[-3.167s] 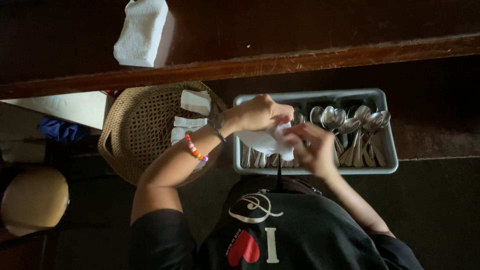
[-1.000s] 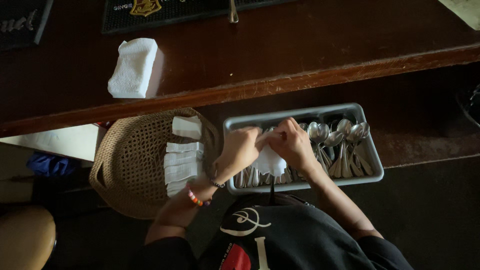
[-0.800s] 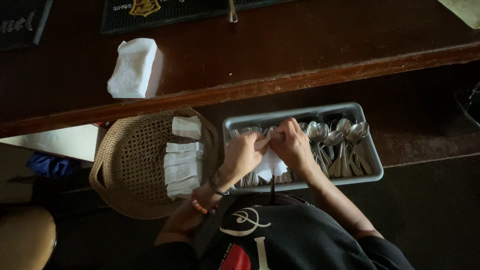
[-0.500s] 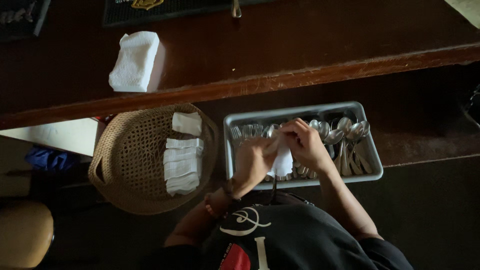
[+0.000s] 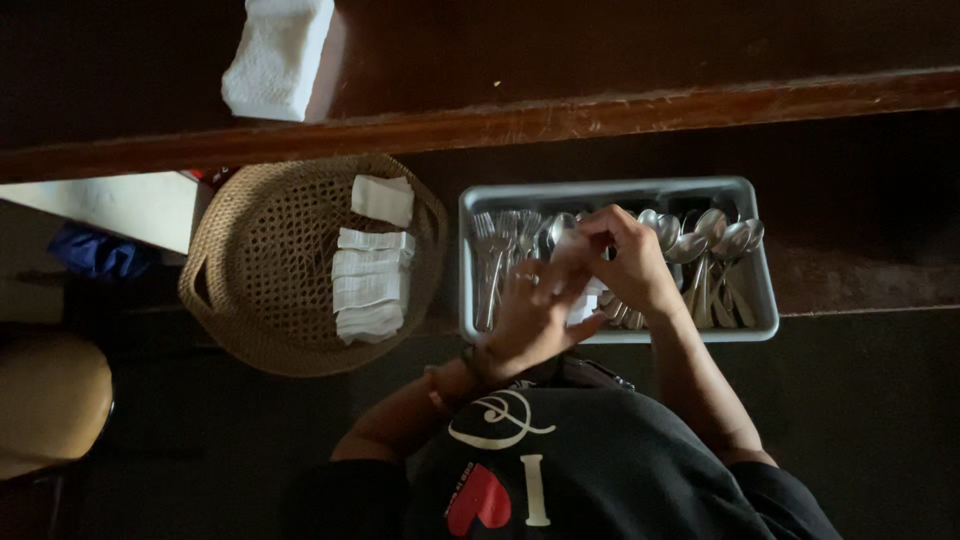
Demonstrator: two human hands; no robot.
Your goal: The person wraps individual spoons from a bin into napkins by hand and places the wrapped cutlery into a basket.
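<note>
Both hands work over the grey tray (image 5: 470, 262), which serves as the landmark here. The left hand (image 5: 528, 322) and the right hand (image 5: 628, 262) meet above the tray's middle and together pinch a white napkin (image 5: 583, 305), fingers closed narrow on it; it seems to be wrapped round a piece of cutlery, though the piece itself is hidden by the hands. The step in hand looks like folding or rolling the napkin about the cutlery, held just above the tray's front wall.

Inside the tray, forks (image 5: 497, 258) lie left of the hands and spoons (image 5: 715, 255) right of them. Finishing the wrap would call for a tight turn of the paper without letting the piece slip out.

Left of the tray, just beside it, sits a round wicker basket (image 5: 235, 275) with wrapped white bundles (image 5: 372, 280) stacked in its right half. Beyond the tray runs the edge of a dark wooden table (image 5: 600, 110), and on it, far to the left, a stack of napkins (image 5: 277, 57). A tan stool (image 5: 50, 400) stands well left of the tray. The person's own arms and the tray's near wall crowd the hands; nothing else blocks the way to the basket.
</note>
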